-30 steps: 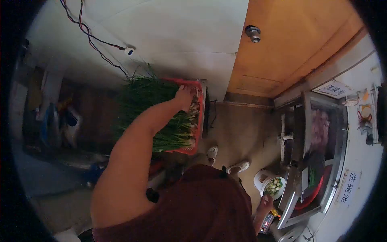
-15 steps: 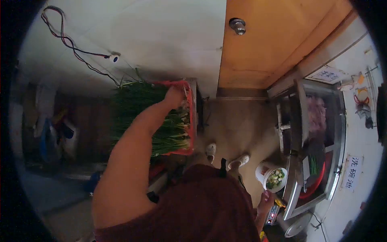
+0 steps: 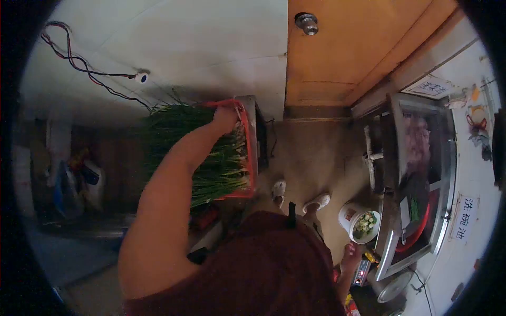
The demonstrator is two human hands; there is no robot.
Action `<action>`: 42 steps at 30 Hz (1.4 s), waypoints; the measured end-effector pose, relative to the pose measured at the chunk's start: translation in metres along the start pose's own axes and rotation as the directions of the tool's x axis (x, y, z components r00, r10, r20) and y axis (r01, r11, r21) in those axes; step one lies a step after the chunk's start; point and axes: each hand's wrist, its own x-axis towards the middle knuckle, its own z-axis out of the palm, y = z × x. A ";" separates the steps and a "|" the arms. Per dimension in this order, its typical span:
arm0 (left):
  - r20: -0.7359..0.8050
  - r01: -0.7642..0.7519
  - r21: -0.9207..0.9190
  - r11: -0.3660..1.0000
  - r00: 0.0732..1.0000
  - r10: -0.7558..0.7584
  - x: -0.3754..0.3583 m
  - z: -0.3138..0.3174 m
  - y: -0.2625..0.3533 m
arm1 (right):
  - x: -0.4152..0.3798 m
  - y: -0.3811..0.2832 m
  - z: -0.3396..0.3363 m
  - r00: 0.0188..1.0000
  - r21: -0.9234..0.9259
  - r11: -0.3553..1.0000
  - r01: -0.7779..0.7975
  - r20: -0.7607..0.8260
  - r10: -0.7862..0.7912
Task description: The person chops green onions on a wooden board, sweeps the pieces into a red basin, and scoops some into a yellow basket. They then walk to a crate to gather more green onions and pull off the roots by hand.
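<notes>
One hand in the scallion crate

Both hands show. The left hand (image 3: 225, 119), above the frame's centre, lies on the scallions (image 3: 211, 158) at the far end of the red crate (image 3: 252, 152); its fingers curl into the stalks, though I cannot tell if they have closed on a bunch. The right hand (image 3: 350, 258), at lower right, hangs beside a white bucket (image 3: 352, 217) of chopped greens; its fingers are too small to read. Judged from this, picking is in hand; next calls for a firm grasp and a lift.

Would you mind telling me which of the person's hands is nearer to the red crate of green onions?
The left hand rests at the red crate; the right hand hangs far away.
</notes>
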 end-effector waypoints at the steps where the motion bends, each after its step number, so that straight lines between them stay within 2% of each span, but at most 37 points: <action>1: -0.033 -0.013 0.061 0.998 0.999 0.015 0.000 -0.005 -0.003 | 0.013 0.062 0.007 0.996 0.340 0.936 -0.088 0.055 0.074; 2: -0.031 -0.010 0.069 0.998 0.999 0.012 0.000 -0.015 -0.004 | 0.020 0.095 0.013 0.983 0.633 0.753 -0.180 0.133 0.123; 3: 0.144 0.021 0.059 0.998 0.989 -0.029 0.001 -0.029 0.000 | 0.017 0.067 0.012 0.983 0.636 0.750 -0.181 0.138 0.121; 4: 0.316 0.057 0.052 0.997 0.946 -0.070 -0.001 -0.039 0.001 | 0.010 0.005 0.005 0.992 0.348 0.931 -0.107 0.097 0.077; 5: 0.317 0.064 0.056 0.996 0.945 -0.079 -0.005 -0.043 0.000 | 0.007 -0.035 0.002 0.997 0.018 1.000 -0.019 0.071 0.018; 6: 0.272 0.054 0.054 0.997 0.960 -0.067 -0.009 -0.047 -0.002 | 0.018 -0.015 0.009 0.997 0.023 1.000 -0.013 0.077 0.011; 8: 0.228 0.053 0.060 0.997 0.971 -0.065 -0.025 -0.062 -0.008 | 0.049 0.050 0.028 0.990 0.193 0.977 0.092 0.088 -0.110; 9: 0.223 0.045 0.041 0.998 0.973 -0.053 -0.035 -0.077 -0.010 | 0.050 0.035 0.031 0.989 0.199 0.975 0.095 0.093 -0.115; 11: 0.217 0.038 0.026 0.999 0.975 -0.043 -0.048 -0.094 -0.013 | 0.050 -0.030 0.031 0.991 0.099 0.992 0.073 0.101 -0.083; 14: 0.236 0.122 -0.054 0.991 0.966 -0.106 -0.067 -0.110 -0.028 | 0.057 -0.088 0.031 0.989 0.097 0.992 0.078 0.121 -0.090; 15: 0.192 0.139 -0.163 0.977 0.976 -0.107 -0.075 -0.120 -0.032 | 0.065 -0.098 0.038 0.988 0.101 0.992 0.080 0.127 -0.092; 16: 0.147 0.149 -0.271 0.951 0.983 -0.112 -0.081 -0.125 -0.036 | 0.073 -0.107 0.045 0.972 0.150 0.978 0.143 0.163 -0.167; 17: 0.149 0.155 -0.267 0.951 0.982 -0.118 -0.086 -0.126 -0.040 | 0.082 -0.119 0.053 0.950 0.202 0.958 0.203 0.196 -0.243; 19: 0.013 0.147 -0.374 0.916 0.988 -0.154 -0.096 -0.128 -0.046 | 0.093 -0.179 0.067 0.884 0.174 0.940 0.295 0.324 -0.337; 21: 0.002 0.139 -0.407 0.903 0.989 -0.151 -0.105 -0.140 -0.049 | 0.108 -0.212 0.104 0.816 0.254 0.891 0.375 0.366 -0.448; 22: -0.006 0.124 -0.441 0.889 0.990 -0.141 -0.109 -0.144 -0.050 | 0.110 -0.243 0.121 0.771 0.226 0.904 0.363 0.472 -0.428; 23: -0.008 0.124 -0.436 0.891 0.990 -0.142 -0.113 -0.146 -0.051 | 0.106 -0.278 0.140 0.716 0.196 0.915 0.353 0.572 -0.399; 25: -0.100 0.078 -0.531 0.844 0.983 -0.153 -0.124 -0.149 -0.053 | 0.096 -0.321 0.197 0.527 0.408 0.836 0.366 0.650 -0.548; 26: -0.103 0.081 -0.525 0.847 0.982 -0.158 -0.128 -0.154 -0.054 | 0.079 -0.361 0.212 0.456 0.457 0.861 0.224 0.732 -0.506; 27: -0.094 0.085 -0.558 0.825 0.982 -0.165 -0.132 -0.162 -0.055 | 0.068 -0.380 0.251 0.346 0.544 0.839 -0.016 0.790 -0.506; 29: -0.081 0.095 -0.582 0.807 0.982 -0.173 -0.137 -0.165 -0.056 | 0.047 -0.417 0.307 0.275 0.576 0.809 -0.121 0.802 -0.530; 30: -0.107 0.061 -0.605 0.793 0.982 -0.158 -0.137 -0.162 -0.058 | 0.034 -0.432 0.330 0.270 0.583 0.804 -0.120 0.798 -0.538; 31: -0.133 0.028 -0.629 0.777 0.981 -0.144 -0.138 -0.159 -0.057 | 0.021 -0.445 0.351 0.286 0.586 0.659 -0.472 0.808 -0.515; 32: -0.058 0.075 -0.681 0.729 0.986 -0.155 -0.145 -0.175 -0.050 | 0.014 -0.459 0.362 0.289 0.509 0.413 -0.755 0.824 -0.488; 33: -0.056 0.082 -0.677 0.732 0.985 -0.162 -0.145 -0.172 -0.050 | 0.012 -0.468 0.369 0.282 0.507 0.413 -0.757 0.823 -0.492; 35: -0.136 -0.009 -0.654 0.756 0.985 -0.106 -0.149 -0.167 -0.050 | 0.004 -0.492 0.365 0.418 0.639 0.101 -0.762 0.606 -0.677; 36: -0.192 -0.038 -0.554 0.832 0.978 -0.083 -0.157 -0.168 -0.050 | 0.001 -0.502 0.356 0.407 0.631 0.112 -0.767 0.614 -0.676; 37: -0.188 -0.028 -0.564 0.825 0.978 -0.095 -0.163 -0.166 -0.048 | -0.004 -0.516 0.336 0.409 0.648 0.140 -0.748 0.617 -0.672; 39: -0.228 -0.071 -0.662 0.747 0.967 -0.111 -0.173 -0.168 -0.046 | -0.012 -0.529 0.324 0.414 0.669 0.170 -0.723 0.617 -0.669; 41: -0.265 -0.096 -0.704 0.704 0.955 -0.135 -0.184 -0.181 -0.041 | -0.023 -0.541 0.320 0.482 0.776 0.192 -0.601 0.543 -0.687; 42: -0.293 -0.119 -0.742 0.659 0.943 -0.160 -0.190 -0.186 -0.041 | -0.026 -0.545 0.316 0.485 0.778 0.188 -0.600 0.540 -0.688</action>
